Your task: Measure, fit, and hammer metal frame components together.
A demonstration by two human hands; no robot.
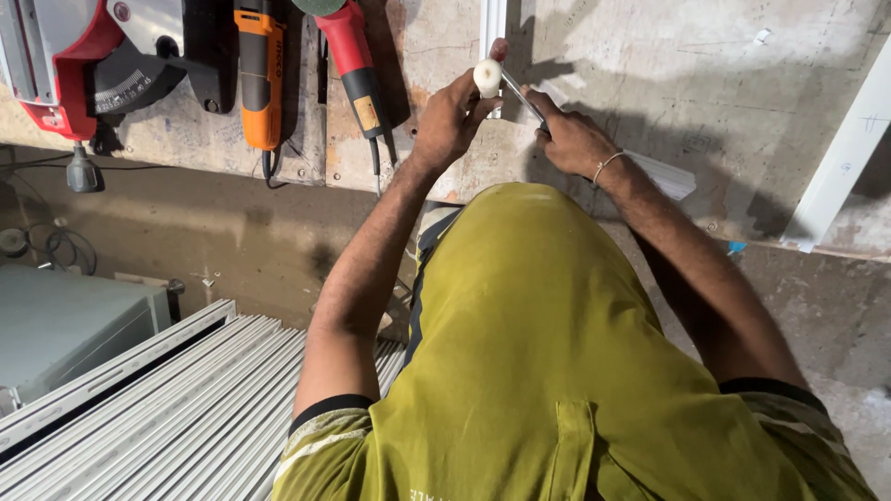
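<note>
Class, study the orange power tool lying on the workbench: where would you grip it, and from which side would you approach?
Grip the orange power tool around its long orange barrel, probably coming from the bench's near edge. The barrel lies flat and bare, its cord trailing toward that edge, while the red tool crowds one side. Both the left hand and right hand are occupied.

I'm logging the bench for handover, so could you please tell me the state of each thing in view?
Left hand: shut on a white-headed mallet, raised.
Right hand: shut on a thin metal tool, tilted towards the mallet.
Orange power tool: lying unheld on the workbench.
Red power tool: lying unheld.
White profiles: stacked, lower left.
</note>
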